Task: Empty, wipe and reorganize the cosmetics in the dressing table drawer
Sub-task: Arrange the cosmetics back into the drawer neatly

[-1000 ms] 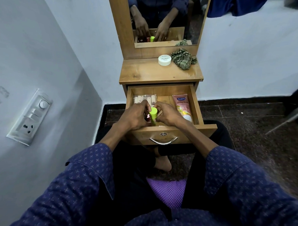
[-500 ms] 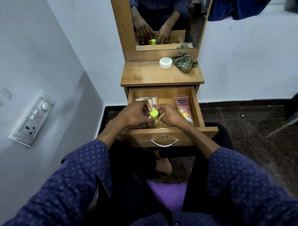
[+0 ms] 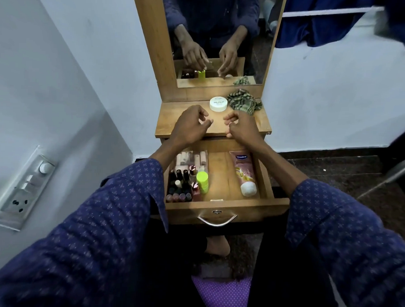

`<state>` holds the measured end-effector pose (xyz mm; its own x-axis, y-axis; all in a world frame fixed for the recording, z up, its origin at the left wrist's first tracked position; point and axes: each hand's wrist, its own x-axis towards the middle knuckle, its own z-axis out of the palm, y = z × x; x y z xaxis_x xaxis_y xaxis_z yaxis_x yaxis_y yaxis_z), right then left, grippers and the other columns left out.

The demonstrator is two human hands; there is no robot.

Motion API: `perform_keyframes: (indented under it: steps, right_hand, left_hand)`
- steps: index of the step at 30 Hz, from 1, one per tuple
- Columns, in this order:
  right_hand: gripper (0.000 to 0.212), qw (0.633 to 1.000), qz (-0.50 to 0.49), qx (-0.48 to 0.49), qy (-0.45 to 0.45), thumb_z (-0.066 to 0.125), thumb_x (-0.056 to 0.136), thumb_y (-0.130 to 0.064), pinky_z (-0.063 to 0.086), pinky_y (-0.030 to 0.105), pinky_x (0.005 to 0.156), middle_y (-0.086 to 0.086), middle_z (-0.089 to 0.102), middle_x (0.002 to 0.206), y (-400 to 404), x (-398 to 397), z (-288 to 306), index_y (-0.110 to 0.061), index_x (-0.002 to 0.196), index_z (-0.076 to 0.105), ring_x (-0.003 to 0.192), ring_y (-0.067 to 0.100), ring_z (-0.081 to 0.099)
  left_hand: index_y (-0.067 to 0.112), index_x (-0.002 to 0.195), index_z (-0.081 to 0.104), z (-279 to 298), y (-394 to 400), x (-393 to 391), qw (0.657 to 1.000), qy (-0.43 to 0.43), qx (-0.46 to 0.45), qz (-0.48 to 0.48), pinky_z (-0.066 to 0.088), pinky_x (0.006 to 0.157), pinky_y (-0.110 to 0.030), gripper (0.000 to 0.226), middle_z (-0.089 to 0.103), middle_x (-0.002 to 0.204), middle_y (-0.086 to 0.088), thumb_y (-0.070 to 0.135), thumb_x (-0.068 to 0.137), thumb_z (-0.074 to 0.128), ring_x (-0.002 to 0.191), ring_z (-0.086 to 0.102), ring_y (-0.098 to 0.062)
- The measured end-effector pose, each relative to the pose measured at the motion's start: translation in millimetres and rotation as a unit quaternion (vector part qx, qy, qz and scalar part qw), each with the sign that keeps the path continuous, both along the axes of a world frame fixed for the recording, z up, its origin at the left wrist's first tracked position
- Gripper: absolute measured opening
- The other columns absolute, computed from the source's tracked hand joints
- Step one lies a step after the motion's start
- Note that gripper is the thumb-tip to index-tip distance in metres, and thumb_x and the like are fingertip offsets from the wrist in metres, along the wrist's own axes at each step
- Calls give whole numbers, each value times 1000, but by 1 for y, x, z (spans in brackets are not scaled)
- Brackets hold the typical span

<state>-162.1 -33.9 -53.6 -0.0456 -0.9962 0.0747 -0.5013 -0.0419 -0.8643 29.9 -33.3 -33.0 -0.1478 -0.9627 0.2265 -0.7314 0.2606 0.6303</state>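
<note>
White jar (image 3: 218, 104) and checked cloth (image 3: 243, 102) beyond 2 empty hands.

Head view, downward over drawer (image 3: 217, 213)

The wooden dressing table top (image 3: 186, 120) carries a white round jar (image 3: 218, 103) and, just beside it, a crumpled green checked cloth (image 3: 244, 102) (both near the mirror's base). Below, the open drawer (image 3: 221, 177) holds small bottles (image 3: 181, 182), a lime-capped container (image 3: 202, 181) and a pink tube (image 3: 244, 173).
</note>
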Motion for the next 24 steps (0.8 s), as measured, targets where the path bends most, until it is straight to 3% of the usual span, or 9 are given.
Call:
perform_keyframes:
  steps: [3, 6, 8, 10, 12, 14, 17, 20, 24]
  right_hand:
    - [33, 998, -25, 35, -45, 49, 96, 2, 66, 36, 67, 14, 65, 123, -24, -4, 11, -6, 125, 63, 79, 24, 75]
    - [56, 998, -16, 57, -31, 47, 92, 6, 66, 47, 74, 6, 60, 119, -42, -3, 18, -5, 147, 51, 81, 26, 78]
    - [61, 996, 2, 77, -50, 42, 94, 7, 65, 53, 78, 4, 53, 120, -53, 0, 20, -5, 153, 43, 84, 29, 78]
    - [60, 992, 14, 101, -80, 38, 95, 6, 65, 53, 79, 4, 53, 130, -64, 3, 18, -4, 154, 41, 83, 30, 78]
    - [57, 988, 21, 114, -100, 37, 96, 4, 66, 46, 73, 11, 60, 137, -73, 5, 13, -3, 152, 44, 78, 27, 78]
    - [56, 988, 18, 111, -103, 39, 97, 3, 66, 39, 67, 17, 64, 133, -77, 7, 9, -2, 152, 45, 75, 25, 78]
    - [51, 986, 4, 109, -123, 44, 99, 3, 66, 40, 71, 20, 66, 129, -76, 7, 6, -1, 151, 45, 75, 25, 78]
    - [47, 982, -1, 106, -158, 54, 102, -2, 66, 40, 72, 20, 66, 130, -69, 6, 4, -2, 149, 48, 75, 24, 79]
    - [45, 983, -7, 73, -167, 54, 100, 1, 65, 32, 64, 18, 64, 133, -50, 7, 7, -1, 145, 52, 72, 20, 78]
  left_hand:
    - [10, 126, 62, 10, -27, -18, 997, 53, 32, 46, 52, 95, -39, 35, 66, 124, -6, 30, 97, 68, 110, 63, -22]
    - [8, 138, 59, 14, -51, -32, 985, 112, 101, 84, 50, 100, -35, 44, 63, 127, -4, 21, 97, 65, 116, 60, -19]
    - [9, 130, 63, 15, -63, -38, 976, 139, 141, 94, 54, 97, -39, 43, 69, 121, -8, 20, 88, 63, 114, 66, -26]
    - [14, 103, 66, 8, -75, -42, 973, 145, 154, 94, 57, 92, -44, 31, 73, 113, -15, 23, 74, 56, 109, 70, -34]
    - [14, 95, 64, 0, -85, -44, 972, 152, 154, 93, 59, 92, -48, 31, 75, 109, -13, 25, 68, 54, 105, 70, -33]
    - [9, 113, 70, -3, -88, -48, 973, 152, 146, 94, 59, 93, -46, 51, 75, 110, -7, 28, 67, 59, 104, 70, -27]
    - [8, 128, 64, 1, -81, -51, 970, 163, 146, 107, 57, 93, -37, 55, 69, 115, 2, 23, 78, 81, 108, 67, -19]
    - [8, 130, 61, -2, -79, -47, 966, 181, 133, 127, 56, 94, -33, 62, 68, 118, -1, 17, 77, 91, 109, 65, -16]
    - [11, 125, 64, -7, -65, -41, 967, 188, 102, 139, 61, 91, -40, 65, 70, 121, -4, 13, 69, 95, 109, 67, -19]
